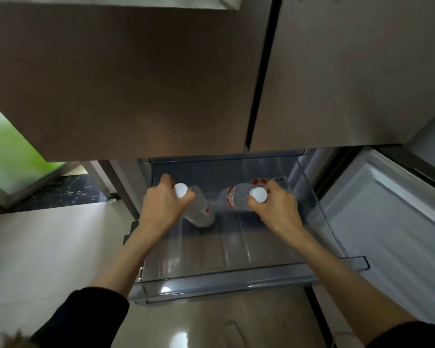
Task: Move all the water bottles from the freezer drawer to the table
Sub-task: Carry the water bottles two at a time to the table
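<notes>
Two water bottles sit in the clear freezer drawer point(211, 280), caps tipped toward the near side: left bottle point(199, 209) gripped at the neck by the left hand point(161, 204), right bottle point(236, 197) by the right hand point(276, 209), so both lift straight up and out

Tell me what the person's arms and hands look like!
Both hands are bare: the left hand and right hand wear no gloves, rings or watch that I can see. Black sleeves are pushed up, leaving the forearms uncovered.
</notes>
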Demonstrator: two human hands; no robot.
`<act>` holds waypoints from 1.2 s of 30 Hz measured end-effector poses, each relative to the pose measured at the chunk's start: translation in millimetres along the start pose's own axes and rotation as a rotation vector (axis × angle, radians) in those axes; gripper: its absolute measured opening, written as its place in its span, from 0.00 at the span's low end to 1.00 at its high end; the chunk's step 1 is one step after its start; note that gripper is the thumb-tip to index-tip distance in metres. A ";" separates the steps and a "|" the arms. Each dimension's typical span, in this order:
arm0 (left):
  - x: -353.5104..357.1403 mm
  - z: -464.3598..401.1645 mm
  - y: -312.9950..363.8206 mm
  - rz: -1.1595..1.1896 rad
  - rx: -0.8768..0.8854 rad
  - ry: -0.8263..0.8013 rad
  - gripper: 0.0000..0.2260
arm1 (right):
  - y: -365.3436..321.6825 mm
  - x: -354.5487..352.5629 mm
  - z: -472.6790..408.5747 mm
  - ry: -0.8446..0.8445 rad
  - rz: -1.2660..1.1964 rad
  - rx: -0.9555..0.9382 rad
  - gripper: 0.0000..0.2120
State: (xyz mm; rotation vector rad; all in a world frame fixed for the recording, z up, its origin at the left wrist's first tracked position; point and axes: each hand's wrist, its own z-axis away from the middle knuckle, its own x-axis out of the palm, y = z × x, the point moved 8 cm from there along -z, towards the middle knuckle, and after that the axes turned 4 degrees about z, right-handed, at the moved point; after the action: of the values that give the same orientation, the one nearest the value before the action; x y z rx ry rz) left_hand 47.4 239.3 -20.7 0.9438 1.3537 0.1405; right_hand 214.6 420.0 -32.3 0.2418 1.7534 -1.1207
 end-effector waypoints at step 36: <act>-41.3 60.1 -4.0 0.365 0.055 0.323 0.17 | -82.5 12.7 9.8 -0.228 -0.523 -0.399 0.09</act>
State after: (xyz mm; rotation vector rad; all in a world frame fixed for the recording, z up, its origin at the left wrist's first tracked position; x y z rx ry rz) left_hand 86.8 182.8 3.6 1.2475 1.4711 0.5558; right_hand 164.5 363.0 3.8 -0.5959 1.8334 -1.0699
